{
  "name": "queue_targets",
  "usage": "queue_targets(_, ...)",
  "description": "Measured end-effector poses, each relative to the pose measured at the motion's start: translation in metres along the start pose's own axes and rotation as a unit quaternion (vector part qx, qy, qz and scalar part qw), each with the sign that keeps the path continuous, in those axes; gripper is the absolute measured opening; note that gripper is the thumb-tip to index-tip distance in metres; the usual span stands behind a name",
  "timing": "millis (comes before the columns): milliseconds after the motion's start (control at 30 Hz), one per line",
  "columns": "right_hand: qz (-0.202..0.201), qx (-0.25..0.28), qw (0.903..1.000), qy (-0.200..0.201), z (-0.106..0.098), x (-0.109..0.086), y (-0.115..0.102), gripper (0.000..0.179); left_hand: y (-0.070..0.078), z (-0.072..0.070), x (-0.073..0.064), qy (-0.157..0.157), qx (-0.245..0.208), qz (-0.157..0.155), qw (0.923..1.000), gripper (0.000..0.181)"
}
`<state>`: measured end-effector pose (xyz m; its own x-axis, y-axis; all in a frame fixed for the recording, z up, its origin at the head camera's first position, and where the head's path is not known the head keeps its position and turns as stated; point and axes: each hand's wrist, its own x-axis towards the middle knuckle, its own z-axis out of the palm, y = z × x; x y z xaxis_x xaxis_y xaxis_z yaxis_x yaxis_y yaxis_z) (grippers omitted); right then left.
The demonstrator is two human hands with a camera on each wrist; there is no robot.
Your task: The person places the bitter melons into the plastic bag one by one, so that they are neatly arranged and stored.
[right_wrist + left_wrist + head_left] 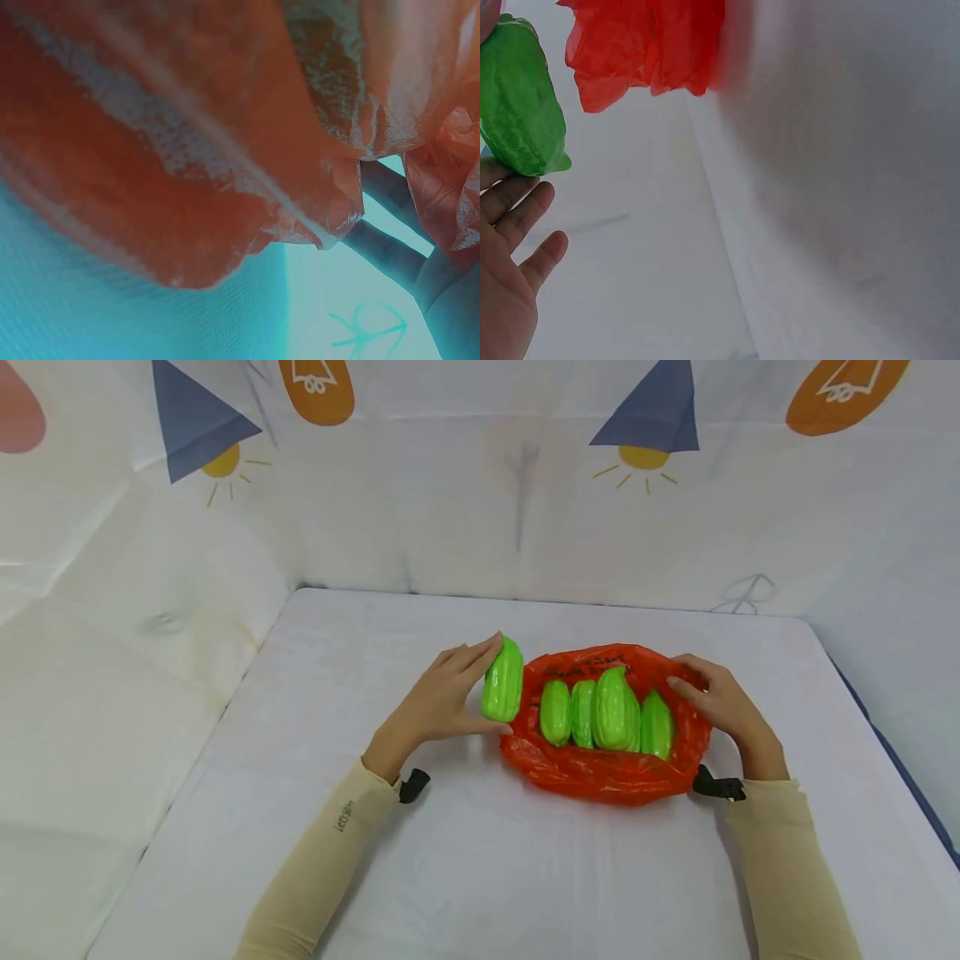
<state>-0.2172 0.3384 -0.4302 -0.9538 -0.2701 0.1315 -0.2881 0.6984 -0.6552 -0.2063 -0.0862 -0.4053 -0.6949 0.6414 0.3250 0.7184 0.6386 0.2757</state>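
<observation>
A glossy green ribbed gourd [503, 681] is held upright between the thumb and fingers of my left hand [441, 697], just off the left rim of a red plastic bag [592, 783]. In the left wrist view the gourd [521, 97] shows a small pointed tip above my spread fingers [525, 214]. Several more green gourds [617, 710] stand side by side inside the open bag. My right hand [726, 703] grips the bag's right rim, thumb on the inner side and fingers outside. Crumpled red film [172, 187] fills most of the right wrist view.
The bag lies on a white-covered table [465, 877]. White cloth walls [450, 510] with printed shapes rise behind the table and at both sides. A black strap piece [414, 786] sits at my left wrist, another [718, 785] at my right.
</observation>
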Motion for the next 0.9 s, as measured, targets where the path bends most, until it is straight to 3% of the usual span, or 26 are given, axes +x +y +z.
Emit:
queue_targets(167, 0.008, -0.001, 0.9999, -0.009, 0.0, 0.0, 0.001, 0.03, 0.007, 0.004, 0.006, -0.009, 0.0, 0.011, 0.9999, 0.115)
queue_targets(333, 0.015, -0.008, 0.9998, -0.01, -0.002, -0.001, 0.001, 0.03, 0.019, 0.009, 0.022, -0.028, -0.019, 0.018, 0.9993, 0.113)
queue_targets(567, 0.016, -0.007, 0.9998, -0.01, -0.002, -0.002, 0.001, 0.03, 0.034, 0.02, 0.04, -0.074, -0.091, -0.015, 0.993, 0.112)
queue_targets(900, 0.014, -0.008, 0.9999, -0.006, -0.002, -0.001, -0.001, 0.03, 0.035, 0.036, 0.04, -0.138, -0.117, -0.036, 0.9829, 0.11)
